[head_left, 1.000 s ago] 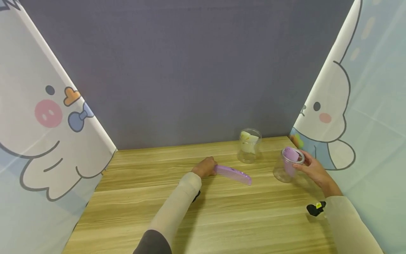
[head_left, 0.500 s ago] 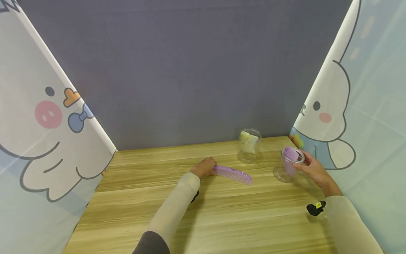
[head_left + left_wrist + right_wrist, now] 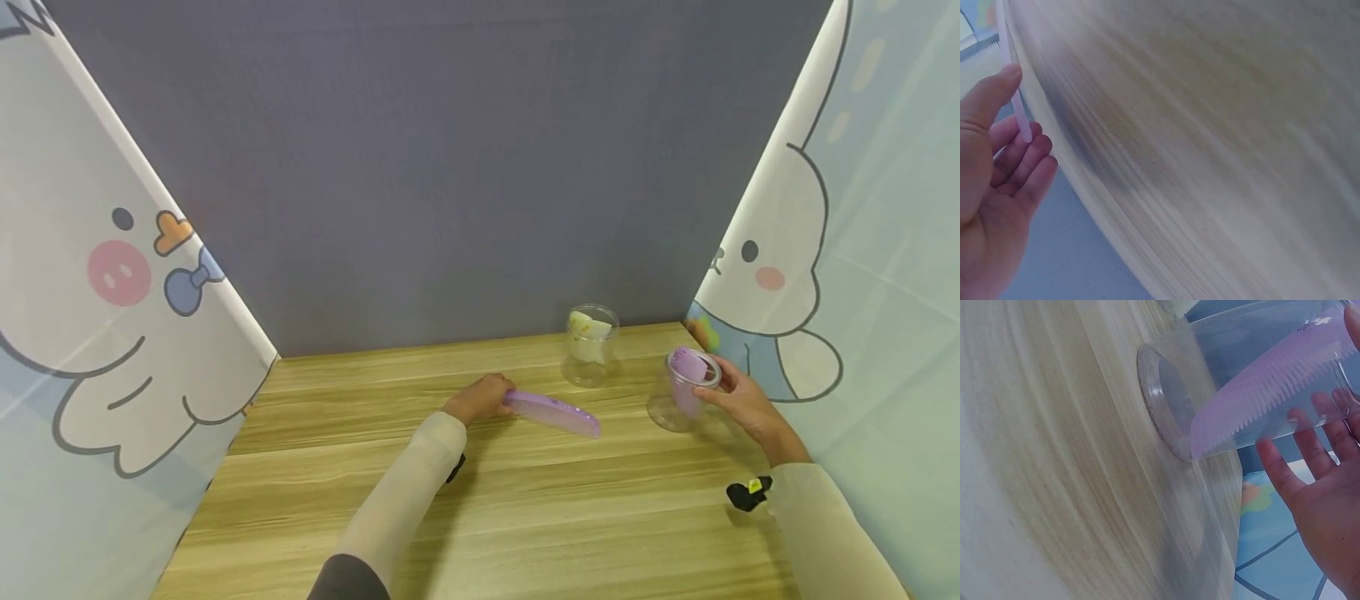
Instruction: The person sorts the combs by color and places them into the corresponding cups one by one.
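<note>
Between thumb and fingers, my left hand [image 3: 480, 398] pinches one end of a purple comb [image 3: 553, 411]. Its other end points right, with the teeth towards me; the left wrist view shows the comb [image 3: 1020, 115] edge-on. My right hand [image 3: 746, 406] grips a clear jar [image 3: 662, 414] near its rim from the right side. A second purple comb [image 3: 1266, 387] leans inside that jar, teeth visible through the wall. In the right wrist view the jar's base [image 3: 1160, 394] appears to rest on the table, and my fingers [image 3: 1313, 453] lie along the jar's side.
Another clear jar [image 3: 579, 371] stands at the back, left of the gripped one, holding pale yellow pieces [image 3: 592, 325]. The wooden table [image 3: 337, 467] ends at a grey back panel [image 3: 450, 183]. Cartoon-printed sheets [image 3: 885, 275] close in both sides.
The left forearm shifts slightly left, and the held comb's far end moves a touch to the right. My right hand and the jar stay essentially where they were.
</note>
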